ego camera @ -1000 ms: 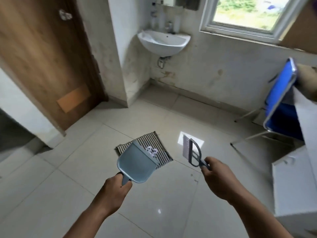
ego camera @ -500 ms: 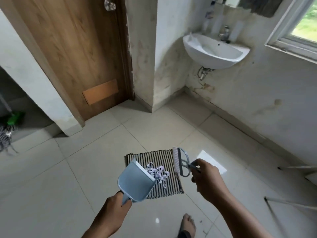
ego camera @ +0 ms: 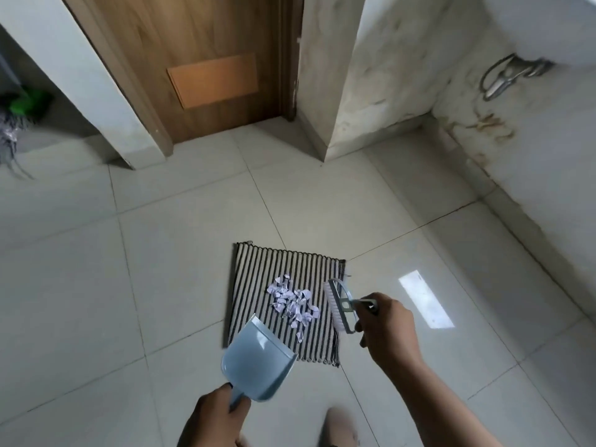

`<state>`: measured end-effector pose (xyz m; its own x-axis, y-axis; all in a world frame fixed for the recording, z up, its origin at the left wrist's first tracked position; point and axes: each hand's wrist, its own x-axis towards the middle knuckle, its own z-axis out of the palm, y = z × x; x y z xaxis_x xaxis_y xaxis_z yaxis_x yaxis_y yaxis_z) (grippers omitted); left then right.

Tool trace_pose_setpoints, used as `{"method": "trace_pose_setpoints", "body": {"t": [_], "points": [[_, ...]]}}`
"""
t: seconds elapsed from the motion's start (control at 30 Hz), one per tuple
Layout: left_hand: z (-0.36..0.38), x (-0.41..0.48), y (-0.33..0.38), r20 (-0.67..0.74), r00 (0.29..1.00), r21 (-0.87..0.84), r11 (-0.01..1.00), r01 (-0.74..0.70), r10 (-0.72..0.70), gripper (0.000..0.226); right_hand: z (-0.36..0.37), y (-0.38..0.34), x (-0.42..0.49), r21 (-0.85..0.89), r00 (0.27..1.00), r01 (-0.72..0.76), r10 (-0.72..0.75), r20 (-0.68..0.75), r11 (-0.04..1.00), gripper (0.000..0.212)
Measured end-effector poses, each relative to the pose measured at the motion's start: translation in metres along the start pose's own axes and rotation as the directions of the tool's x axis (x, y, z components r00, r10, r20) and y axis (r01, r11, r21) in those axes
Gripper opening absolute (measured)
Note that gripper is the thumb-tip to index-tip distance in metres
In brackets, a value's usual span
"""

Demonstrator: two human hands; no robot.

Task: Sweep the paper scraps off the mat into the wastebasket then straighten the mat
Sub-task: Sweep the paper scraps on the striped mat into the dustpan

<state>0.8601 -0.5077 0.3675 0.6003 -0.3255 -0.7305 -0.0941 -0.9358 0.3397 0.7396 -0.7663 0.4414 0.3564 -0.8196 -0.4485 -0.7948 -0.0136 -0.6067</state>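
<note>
Grey plastic brush (ego camera: pixel 337 304) lowered along black-and-white striped mat (ego camera: pixel 258 279)'s right edge
Right hand (ego camera: pixel 387 327) grips it; left hand (ego camera: pixel 216 414) grips pale-blue plastic dustpan (ego camera: pixel 254 362)

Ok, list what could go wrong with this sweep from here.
1. The dustpan in the left hand looks raised over the near corner of the mat; brushing before its lip lies flat could push the paper scraps under or past it.
2. The mat lies loose on glossy tiles; strokes of the brush in the right hand may drag or bunch it.
3. No wastebasket is in view, so scraps may spill on the carry.
</note>
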Motion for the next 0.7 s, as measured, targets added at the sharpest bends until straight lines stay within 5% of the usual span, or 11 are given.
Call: {"method": "trace_pose_setpoints", "body": {"t": [0.4,0.53,0.7], "points": [[0.190,0.231,-0.081,0.050,0.998,0.178,0.983,-0.051,0.043,0.034,0.229,0.212,0.143,-0.099,0.997,-0.072,0.070,-0.026,0.992,0.029],[0.209,0.282,-0.095,0.093,0.966,0.272,0.927,-0.259,0.243,0.038,0.270,0.246,0.171,-0.104,0.994,-0.091,0.084,-0.063,0.990,0.029],[0.211,0.319,-0.073,0.174,0.965,0.499,0.828,-0.256,0.194,0.034,0.296,0.249,0.188,-0.176,0.996,-0.034,0.019,-0.083,0.984,0.031]]}}
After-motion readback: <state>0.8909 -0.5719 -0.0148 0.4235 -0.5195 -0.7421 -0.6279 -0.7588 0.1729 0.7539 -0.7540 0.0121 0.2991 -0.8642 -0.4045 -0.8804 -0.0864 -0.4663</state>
